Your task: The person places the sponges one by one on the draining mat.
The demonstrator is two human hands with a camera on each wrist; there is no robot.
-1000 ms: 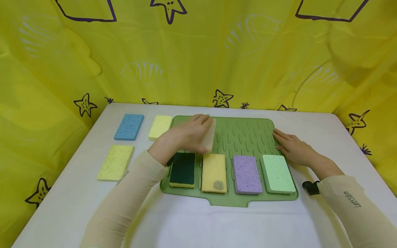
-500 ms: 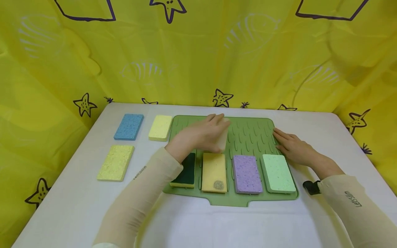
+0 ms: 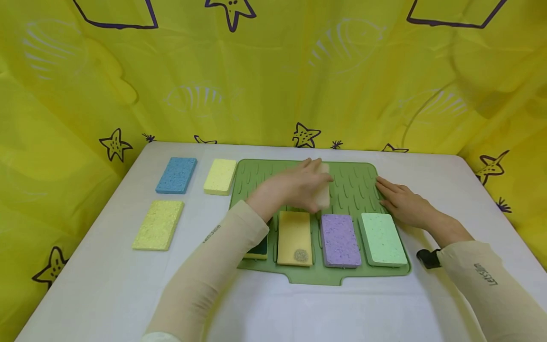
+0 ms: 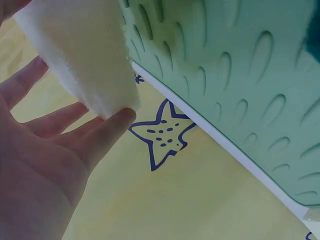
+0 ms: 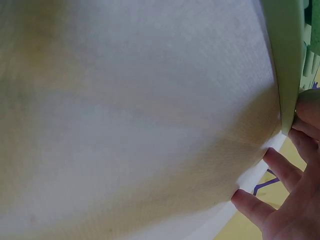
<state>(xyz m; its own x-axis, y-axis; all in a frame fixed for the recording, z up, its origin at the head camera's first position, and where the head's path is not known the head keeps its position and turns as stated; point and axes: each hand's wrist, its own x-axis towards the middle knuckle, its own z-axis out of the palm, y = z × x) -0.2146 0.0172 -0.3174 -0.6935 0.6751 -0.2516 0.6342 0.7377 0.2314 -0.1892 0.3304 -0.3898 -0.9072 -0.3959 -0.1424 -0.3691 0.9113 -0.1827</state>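
Observation:
My left hand [image 3: 299, 189] grips a cream-coloured sponge [image 3: 324, 186] by its long edges over the back half of a green ribbed mat [image 3: 354, 190]. Seen from the left wrist, the sponge [image 4: 80, 50] is lifted clear of the mat, its sides between thumb and fingers. My right hand [image 3: 406, 206] rests at the mat's right edge with fingers extended and fingertips touching the rim. Along the mat's front lie a dark-green-topped sponge [image 3: 258, 249], partly hidden by the left arm, a tan sponge [image 3: 295, 235], a purple sponge [image 3: 340, 241] and a mint sponge [image 3: 383, 240].
Left of the mat, a blue sponge [image 3: 176, 175], a pale yellow sponge [image 3: 220, 176] and a speckled yellow sponge [image 3: 158, 225] lie on the white table [image 3: 107, 266]. A yellow patterned curtain [image 3: 265, 85] stands behind the table and along both sides.
My left hand has carried the cream sponge rightward across the mat's back half, and its forearm now covers more of the dark green sponge. The right hand stays at the mat's edge.

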